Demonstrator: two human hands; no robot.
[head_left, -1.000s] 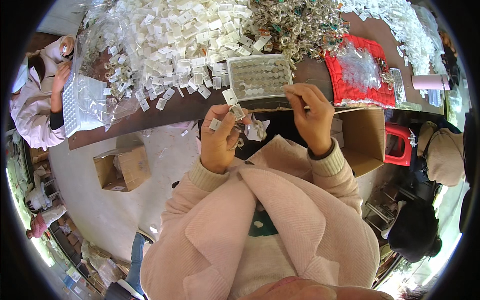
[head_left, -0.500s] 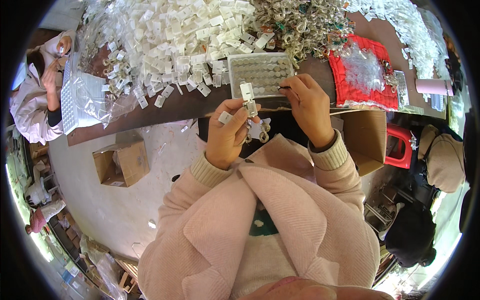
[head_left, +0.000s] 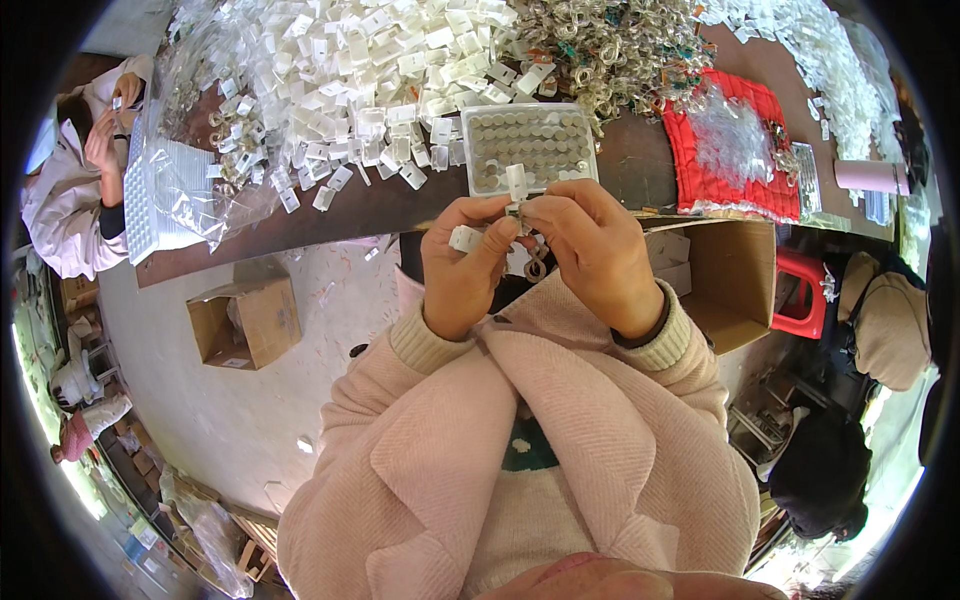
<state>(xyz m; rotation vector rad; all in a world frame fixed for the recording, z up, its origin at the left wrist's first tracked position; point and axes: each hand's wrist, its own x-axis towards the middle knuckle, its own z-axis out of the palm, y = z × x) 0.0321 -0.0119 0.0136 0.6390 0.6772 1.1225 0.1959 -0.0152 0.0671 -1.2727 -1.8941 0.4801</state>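
My left hand (head_left: pixel 462 268) is closed around a small white plastic battery case (head_left: pixel 516 182) with its lid sticking up. A second white case (head_left: pixel 464 238) is tucked between the fingers of the same hand. Below the fingertips hangs a coiled clear wire (head_left: pixel 535 262). With its fingers pinched together, my right hand (head_left: pixel 598 250) meets the upright case from the right. Whatever lies between those fingertips is hidden. Just beyond both hands, a clear shallow tray (head_left: pixel 467 160) holds rows of round, silvery button cells (head_left: pixel 530 140) on the table.
White cases (head_left: pixel 370 70) are heaped at the back, beside piled wire coils (head_left: pixel 605 50). A red cloth (head_left: pixel 690 180) with clear plastic pieces lies to the right. Cardboard boxes (head_left: pixel 265 325) (head_left: pixel 735 280) and a red stool (head_left: pixel 800 295) stand below. Another person (head_left: pixel 75 210) works at the left.
My right hand has moved from the tray's near right corner, where it pinched a small dark piece, leftward and nearer to the case in my left hand. My left hand keeps its hold.
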